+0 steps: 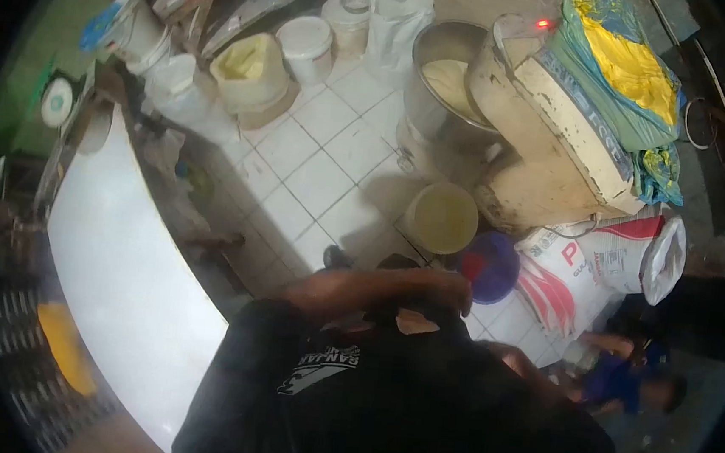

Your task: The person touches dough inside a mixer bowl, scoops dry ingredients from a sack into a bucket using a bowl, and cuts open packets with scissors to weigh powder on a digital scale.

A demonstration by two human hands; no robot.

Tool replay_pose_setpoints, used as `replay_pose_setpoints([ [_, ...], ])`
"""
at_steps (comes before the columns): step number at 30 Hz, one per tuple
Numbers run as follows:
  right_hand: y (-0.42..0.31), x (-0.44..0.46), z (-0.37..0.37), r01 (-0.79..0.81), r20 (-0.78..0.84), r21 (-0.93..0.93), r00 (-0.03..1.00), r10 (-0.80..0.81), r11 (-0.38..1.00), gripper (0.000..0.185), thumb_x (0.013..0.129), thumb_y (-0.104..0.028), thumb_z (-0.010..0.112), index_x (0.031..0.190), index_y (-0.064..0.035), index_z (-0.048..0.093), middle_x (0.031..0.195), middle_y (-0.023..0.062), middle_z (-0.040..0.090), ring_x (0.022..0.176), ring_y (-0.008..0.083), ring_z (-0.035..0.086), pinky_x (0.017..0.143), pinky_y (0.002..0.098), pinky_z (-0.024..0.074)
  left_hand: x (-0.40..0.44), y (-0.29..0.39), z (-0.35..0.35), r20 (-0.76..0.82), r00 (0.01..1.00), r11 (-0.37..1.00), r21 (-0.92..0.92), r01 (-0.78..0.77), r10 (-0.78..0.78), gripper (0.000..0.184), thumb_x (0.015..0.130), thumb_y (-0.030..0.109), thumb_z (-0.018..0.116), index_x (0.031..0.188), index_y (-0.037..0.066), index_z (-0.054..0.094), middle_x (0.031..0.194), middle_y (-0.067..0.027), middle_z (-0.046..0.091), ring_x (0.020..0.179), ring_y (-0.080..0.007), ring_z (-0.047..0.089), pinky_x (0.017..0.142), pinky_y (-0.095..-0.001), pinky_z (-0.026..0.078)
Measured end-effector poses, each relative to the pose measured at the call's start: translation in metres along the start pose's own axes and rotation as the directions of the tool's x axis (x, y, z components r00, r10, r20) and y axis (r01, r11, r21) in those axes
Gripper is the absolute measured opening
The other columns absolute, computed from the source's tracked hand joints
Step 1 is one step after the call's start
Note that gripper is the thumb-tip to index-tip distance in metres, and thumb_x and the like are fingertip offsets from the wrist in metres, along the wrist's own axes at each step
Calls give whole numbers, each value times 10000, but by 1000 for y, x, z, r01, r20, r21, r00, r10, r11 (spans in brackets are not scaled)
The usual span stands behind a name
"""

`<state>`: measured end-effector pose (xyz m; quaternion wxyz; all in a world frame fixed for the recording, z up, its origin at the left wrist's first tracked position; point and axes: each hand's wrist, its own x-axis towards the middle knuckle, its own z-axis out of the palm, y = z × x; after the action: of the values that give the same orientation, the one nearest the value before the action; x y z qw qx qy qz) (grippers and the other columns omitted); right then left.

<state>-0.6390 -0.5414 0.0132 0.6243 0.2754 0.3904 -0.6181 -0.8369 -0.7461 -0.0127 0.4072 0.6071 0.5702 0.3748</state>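
Observation:
My left forearm is bent across my black shirt (418, 384), and my left hand (453, 291) is at its right end. The fingers are too blurred to show whether they hold anything. Just beyond this hand stands a purple bucket (499, 276) with a red thing (473, 266) at its near left side; whether they touch is unclear. Beside it is a round tub (441, 219) with yellowish contents. A strip of my right arm (516, 358) shows past the shirt, while my right hand is hidden.
Ahead stands a large metal mixing bowl (428, 44) of dough under a mixer (546, 168), which carries a bag of yellow paste (627, 60). A printed sack (581, 265) lies right; another person (627, 379) is beyond. White tubs (305, 43) line the back. A white tabletop (120, 276) is left.

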Motion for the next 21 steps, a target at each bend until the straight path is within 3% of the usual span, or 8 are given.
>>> replay_pose_setpoints([
  [1,-6,8,13,20,-1,26,1000,-20,999,442,979,-181,495,1396,-49,432,1369,64,511,1195,201,495,1023,375,395,-13,7,-11,-3,932,906,234,-352,362,317,727,116,638,1021,10,693,1019,-159,690,892,-275,659,791,-378,509],
  [3,-12,17,42,33,79,-46,996,-30,998,466,952,-182,532,1392,-59,439,1347,66,534,1191,202,509,1028,389,398,-69,36,-61,70,993,984,-149,102,-92,330,762,97,631,1073,-6,672,1070,-157,677,924,-259,657,818,-378,512],
  [8,-80,96,5,174,60,-715,980,-189,677,401,840,-225,675,1148,22,605,1035,160,659,955,278,633,790,418,516,-200,-50,-139,-276,870,877,-382,292,-410,338,927,183,573,1215,7,593,1177,-137,638,1048,-210,614,923,-321,474],
  [11,-171,143,-11,104,-106,-207,986,-128,973,372,890,-261,596,1178,-26,615,1092,122,664,941,238,660,824,427,554,-300,-95,-171,-479,666,820,-313,479,-572,355,922,267,594,1169,13,609,1047,-101,674,934,-201,617,813,-329,490],
  [14,-301,147,33,178,-96,-525,959,-266,832,387,962,-319,508,1209,-29,574,1022,104,680,884,210,682,682,332,575,-383,-72,-186,-230,399,433,-712,553,-888,296,957,192,533,1208,52,605,1120,-69,647,981,-194,598,865,-335,474],
  [15,-342,148,47,201,-83,-523,955,-285,828,387,962,-319,508,1209,-29,574,1022,104,680,884,210,682,682,332,575,-417,-75,-158,-210,266,215,-977,-8,-941,309,953,228,526,1187,47,613,1122,-62,636,971,-181,584,854,-337,463],
  [17,-406,150,58,-68,-124,-934,982,-140,350,343,953,-316,527,1177,-71,613,962,70,696,746,184,680,640,300,564,-470,-90,-134,-311,360,474,-632,613,-880,371,956,295,506,1210,36,587,1124,-91,620,961,-200,593,843,-338,475],
  [21,-447,207,1,113,-28,-841,967,-251,528,221,943,-235,523,967,-81,679,794,43,682,623,145,626,542,294,531,-531,-116,-115,-150,82,170,-914,369,-985,397,962,321,484,1221,33,575,1134,-109,614,983,-213,593,847,-348,481],
])
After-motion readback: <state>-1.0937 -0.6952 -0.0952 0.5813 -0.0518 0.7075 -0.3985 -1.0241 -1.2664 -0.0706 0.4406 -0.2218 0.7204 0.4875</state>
